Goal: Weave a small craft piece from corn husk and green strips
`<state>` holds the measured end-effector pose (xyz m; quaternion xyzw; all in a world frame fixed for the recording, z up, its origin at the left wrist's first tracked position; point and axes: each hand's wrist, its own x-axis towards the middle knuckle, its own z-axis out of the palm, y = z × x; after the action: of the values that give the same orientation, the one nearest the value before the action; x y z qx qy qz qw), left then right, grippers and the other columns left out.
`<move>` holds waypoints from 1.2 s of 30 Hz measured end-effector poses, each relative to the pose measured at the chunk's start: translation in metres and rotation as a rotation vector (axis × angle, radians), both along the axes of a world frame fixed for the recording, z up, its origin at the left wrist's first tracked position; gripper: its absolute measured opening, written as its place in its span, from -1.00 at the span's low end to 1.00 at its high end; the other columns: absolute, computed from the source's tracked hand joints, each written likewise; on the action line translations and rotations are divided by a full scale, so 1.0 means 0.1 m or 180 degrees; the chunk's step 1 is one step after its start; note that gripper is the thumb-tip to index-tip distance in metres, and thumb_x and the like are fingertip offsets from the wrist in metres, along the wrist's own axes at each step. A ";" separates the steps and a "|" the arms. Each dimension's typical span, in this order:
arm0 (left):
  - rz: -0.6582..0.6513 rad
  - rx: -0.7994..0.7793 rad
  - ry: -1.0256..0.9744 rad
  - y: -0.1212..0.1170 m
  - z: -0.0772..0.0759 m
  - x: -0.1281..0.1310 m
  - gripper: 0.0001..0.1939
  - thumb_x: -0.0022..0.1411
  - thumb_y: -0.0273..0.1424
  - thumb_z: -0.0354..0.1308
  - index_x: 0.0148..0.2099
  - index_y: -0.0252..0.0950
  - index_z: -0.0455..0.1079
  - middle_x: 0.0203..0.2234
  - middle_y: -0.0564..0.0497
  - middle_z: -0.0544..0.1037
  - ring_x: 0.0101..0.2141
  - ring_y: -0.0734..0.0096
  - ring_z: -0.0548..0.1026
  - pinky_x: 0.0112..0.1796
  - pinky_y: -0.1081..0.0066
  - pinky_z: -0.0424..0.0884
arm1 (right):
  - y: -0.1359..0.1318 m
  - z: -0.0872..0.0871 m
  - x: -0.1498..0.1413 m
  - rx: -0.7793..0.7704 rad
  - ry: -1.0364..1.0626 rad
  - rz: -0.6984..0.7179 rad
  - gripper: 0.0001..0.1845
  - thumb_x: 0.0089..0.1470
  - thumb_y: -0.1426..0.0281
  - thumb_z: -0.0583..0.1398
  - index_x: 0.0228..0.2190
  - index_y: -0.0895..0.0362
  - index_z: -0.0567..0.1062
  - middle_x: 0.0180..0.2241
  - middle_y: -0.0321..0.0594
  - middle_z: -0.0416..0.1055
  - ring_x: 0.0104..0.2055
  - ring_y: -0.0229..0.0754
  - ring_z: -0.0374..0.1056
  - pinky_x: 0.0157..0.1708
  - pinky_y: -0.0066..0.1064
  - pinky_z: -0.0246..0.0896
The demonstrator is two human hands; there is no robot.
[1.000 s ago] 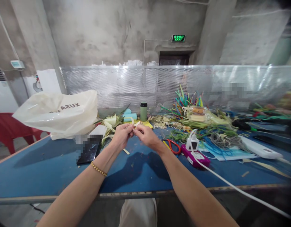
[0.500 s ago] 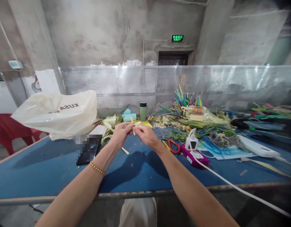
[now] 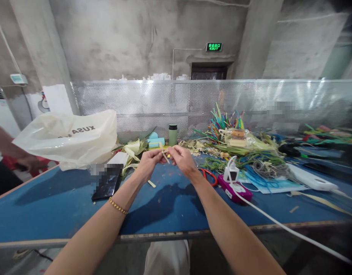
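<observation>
My left hand is closed in a pinch on pale, flat husk-like strips, which cross between my hands above the table. My right hand pinches the other side of these strips, its fingers bent and just apart from the left fingertips. The fingertips partly hide how the strips are joined. Beyond my left hand lie pale green husk leaves, and a loose cut strip rests on the blue table below it. Red-handled scissors lie to the right of my right hand, partly behind my wrist.
A white plastic bag and a dark tablet are on the left. A green bottle stands behind my hands. Right are a purple power strip with white cable, and tangled cords. Another person's arm shows far left.
My right hand has drawn slightly right, away from the left, so the crossed strips show more between them. A person has come into view at the left edge.
</observation>
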<state>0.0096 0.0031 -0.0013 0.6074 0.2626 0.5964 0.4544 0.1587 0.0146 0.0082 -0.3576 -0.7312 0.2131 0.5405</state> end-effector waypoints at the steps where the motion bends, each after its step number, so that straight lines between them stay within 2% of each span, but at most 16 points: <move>1: 0.0051 0.0021 0.0043 -0.01 0.00 0.00 -0.72 0.04 -0.29 0.28 -0.28 -0.42 0.55 -0.50 -0.04 0.52 -0.46 0.47 0.39 -0.35 0.44 0.31 | 0.00 0.00 0.00 0.0023 0.0017 -0.0010 -0.63 0.11 0.10 0.11 -0.51 0.14 0.40 -0.59 -0.30 0.34 -0.59 -0.31 0.21 -0.57 -0.48 0.10; 8: 0.0176 0.0128 0.0313 -0.03 0.00 0.02 -0.74 0.07 -0.28 0.25 -0.28 -0.40 0.53 -0.54 0.01 0.51 -0.49 0.49 0.38 -0.39 0.46 0.29 | 0.08 -0.07 -0.02 0.0234 -0.0064 -0.0180 -0.71 0.09 0.21 0.13 -0.54 0.15 0.40 -0.60 -0.29 0.36 -0.54 -0.29 0.23 -0.52 -0.48 0.07; 16: 0.0475 0.0258 0.0621 0.02 -0.06 -0.01 -0.74 0.08 -0.25 0.25 -0.43 -0.39 0.46 -0.65 0.03 0.45 -0.58 0.49 0.36 -0.48 0.47 0.25 | 0.03 -0.07 -0.04 0.0330 -0.0434 -0.0298 -0.70 0.10 0.28 0.10 -0.60 0.14 0.36 -0.62 -0.31 0.33 -0.53 -0.31 0.17 -0.51 -0.48 0.00; 21: 0.0450 0.0098 0.0293 0.01 -0.06 0.01 -0.75 0.03 -0.26 0.27 -0.46 -0.38 0.44 -0.66 0.03 0.46 -0.61 0.50 0.37 -0.50 0.47 0.26 | -0.02 -0.06 -0.05 0.0180 -0.0384 -0.0201 -0.69 0.11 0.28 0.09 -0.61 0.15 0.38 -0.63 -0.32 0.31 -0.55 -0.32 0.12 -0.53 -0.46 -0.03; 27: 0.0139 -0.0264 -0.0159 -0.05 -0.03 0.05 -0.69 -0.06 -0.23 0.34 -0.47 -0.40 0.42 -0.63 -0.01 0.49 -0.60 0.48 0.40 -0.48 0.44 0.31 | 0.00 -0.08 -0.07 -0.0183 0.0109 0.0129 -0.71 0.05 0.25 0.13 -0.61 0.13 0.36 -0.69 -0.39 0.24 -0.60 -0.34 0.10 -0.57 -0.47 -0.05; 36: -0.0068 -0.0218 -0.0455 -0.10 0.00 0.09 -0.71 -0.01 -0.25 0.32 -0.50 -0.40 0.40 -0.63 -0.01 0.47 -0.59 0.48 0.40 -0.48 0.45 0.29 | -0.06 -0.06 -0.19 -0.0690 0.1183 0.0985 -0.75 -0.04 0.28 0.16 -0.64 0.12 0.30 -0.71 -0.38 0.26 -0.68 -0.37 0.11 -0.64 -0.49 -0.01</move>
<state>0.0190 -0.0064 -0.0012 0.5502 0.2433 0.6240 0.4987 0.1399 0.0086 0.0022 -0.2520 -0.6382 0.4324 0.5850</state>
